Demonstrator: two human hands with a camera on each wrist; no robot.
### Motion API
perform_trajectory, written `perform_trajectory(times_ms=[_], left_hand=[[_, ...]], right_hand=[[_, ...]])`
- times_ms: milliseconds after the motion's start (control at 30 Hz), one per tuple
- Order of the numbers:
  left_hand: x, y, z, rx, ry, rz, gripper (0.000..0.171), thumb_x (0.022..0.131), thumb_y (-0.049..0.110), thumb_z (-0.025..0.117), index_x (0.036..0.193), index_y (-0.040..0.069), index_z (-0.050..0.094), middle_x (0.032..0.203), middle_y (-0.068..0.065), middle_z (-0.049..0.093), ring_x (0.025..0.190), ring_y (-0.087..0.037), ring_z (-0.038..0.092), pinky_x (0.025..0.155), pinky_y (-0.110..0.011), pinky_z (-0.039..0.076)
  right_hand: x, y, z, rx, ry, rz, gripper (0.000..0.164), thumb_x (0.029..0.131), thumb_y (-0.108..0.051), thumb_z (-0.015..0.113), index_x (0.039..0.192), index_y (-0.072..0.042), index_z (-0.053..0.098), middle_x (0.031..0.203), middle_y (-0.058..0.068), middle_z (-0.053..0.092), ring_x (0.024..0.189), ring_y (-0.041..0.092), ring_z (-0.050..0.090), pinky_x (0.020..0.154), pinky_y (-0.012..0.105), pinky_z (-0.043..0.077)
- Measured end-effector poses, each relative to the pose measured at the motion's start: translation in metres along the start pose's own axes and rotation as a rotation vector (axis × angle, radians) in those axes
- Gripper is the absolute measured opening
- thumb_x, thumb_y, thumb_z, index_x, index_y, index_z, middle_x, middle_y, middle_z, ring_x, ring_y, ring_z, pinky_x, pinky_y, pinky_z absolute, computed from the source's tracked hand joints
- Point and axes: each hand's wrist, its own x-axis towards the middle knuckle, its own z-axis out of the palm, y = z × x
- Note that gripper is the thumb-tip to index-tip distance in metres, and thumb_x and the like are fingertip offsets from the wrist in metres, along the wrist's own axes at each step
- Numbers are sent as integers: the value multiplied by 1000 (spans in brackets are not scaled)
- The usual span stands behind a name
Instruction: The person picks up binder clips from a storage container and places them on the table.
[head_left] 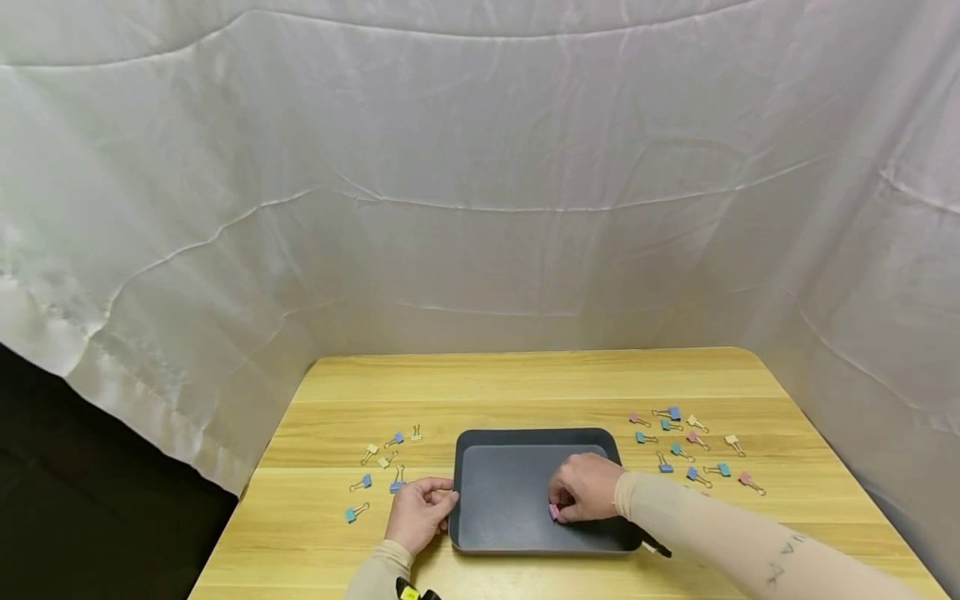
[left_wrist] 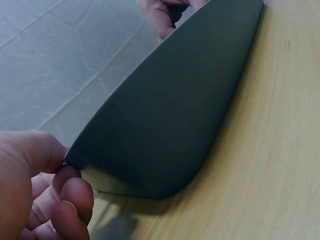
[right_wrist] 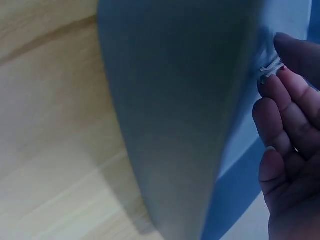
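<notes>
A dark grey rectangular tray [head_left: 502, 492] lies on the wooden table. My left hand [head_left: 420, 510] is at its left side; in the left wrist view, thumb and fingers pinch the rim of the tray [left_wrist: 165, 100]. Over the right half of the tray, my right hand [head_left: 588, 487] holds a pink binder clip [head_left: 554, 512] low above the tray's floor. The right wrist view shows the clip's metal handles [right_wrist: 270, 69] between thumb and fingertips, past the tray's side wall [right_wrist: 170, 100]. Part of the clip is hidden by the fingers.
Several binder clips in blue, teal, yellow and pink lie scattered right of the tray, among them a yellow clip [head_left: 732, 441]. A smaller group, with a teal clip [head_left: 351, 515], lies left of it. A pale curtain [head_left: 525, 250] hangs behind the wooden table [head_left: 525, 383].
</notes>
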Motion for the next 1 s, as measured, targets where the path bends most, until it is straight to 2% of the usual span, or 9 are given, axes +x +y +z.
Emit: perform_trajectory(times_ms=[300,567,767,833,900,1000], left_hand=[[0,0,1,13,1,-5,24,85,6,71,103,-8,67,69,-10,65,46,-13,54,41,-24,48],[0,-1,1,25,7,-2,23,85,7,71,103,-7,67,68,-11,65,46,-13,54,41,-24,48],[-1,-1,1,23,10,0,23,84,6,71,103,-8,67,68,-11,65,46,-13,54,41,-24,48],[-1,-2,2,23,7,0,23,85,6,70,103,-8,67,68,-11,65,46,-13,54,41,-24,48],[-1,-1,1,29,6,1,24,85,6,70,103,-8,67,68,-10,65,46,-13,54,41,-24,48],[0,0,1,28,5,4,24,85,7,70,104,-8,67,69,-11,65,46,-14,54,41,-24,48]], right_hand=[[-21,16,-18,110,190,103,10,82,-26,75,80,-25,66,72,-21,55,64,-2,51,58,19,46],[-62,45,-25,224,351,260,12,83,-26,77,84,-30,66,72,-21,57,64,-1,53,58,20,47],[-106,67,-20,183,416,347,10,86,-30,73,79,-28,66,68,-20,56,62,-1,50,57,22,45],[-119,72,-16,158,421,362,11,85,-29,74,79,-27,65,67,-21,54,61,-2,49,71,30,52],[-130,74,-11,129,427,379,12,84,-29,75,77,-27,65,66,-22,52,59,-3,48,74,35,52],[-140,76,-3,118,423,384,13,82,-25,77,78,-27,65,66,-22,51,59,-4,46,73,31,53]])
